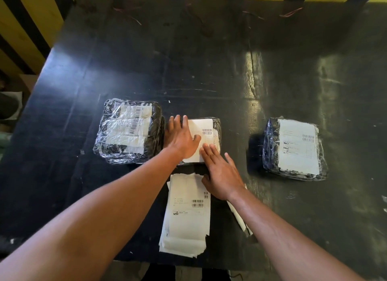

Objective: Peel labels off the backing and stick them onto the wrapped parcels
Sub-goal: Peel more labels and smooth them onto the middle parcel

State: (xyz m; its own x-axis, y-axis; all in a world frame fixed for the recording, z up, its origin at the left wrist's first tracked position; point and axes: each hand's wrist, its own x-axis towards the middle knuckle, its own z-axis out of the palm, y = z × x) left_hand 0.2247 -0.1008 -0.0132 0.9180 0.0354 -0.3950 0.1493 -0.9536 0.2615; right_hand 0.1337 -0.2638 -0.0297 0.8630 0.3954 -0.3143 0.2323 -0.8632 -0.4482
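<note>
Pressing flat with open, spread fingers, the left hand (181, 138) and right hand (221, 176) both lie on a white label (202, 126) atop the middle parcel (216, 132) at frame centre; neither hand grips anything. This label looks freshly placed and is being smoothed down, so I judge this parcel nearly finished. At right of centre, the right parcel (294, 148) already carries a full white label. The left parcel (127, 132), left of centre, shows only barcoded slips under its clear wrap, so it probably awaits a label. A stack of label sheets (186, 215) lies at lower centre on the dark table (209, 60), suggesting more work remains.
</note>
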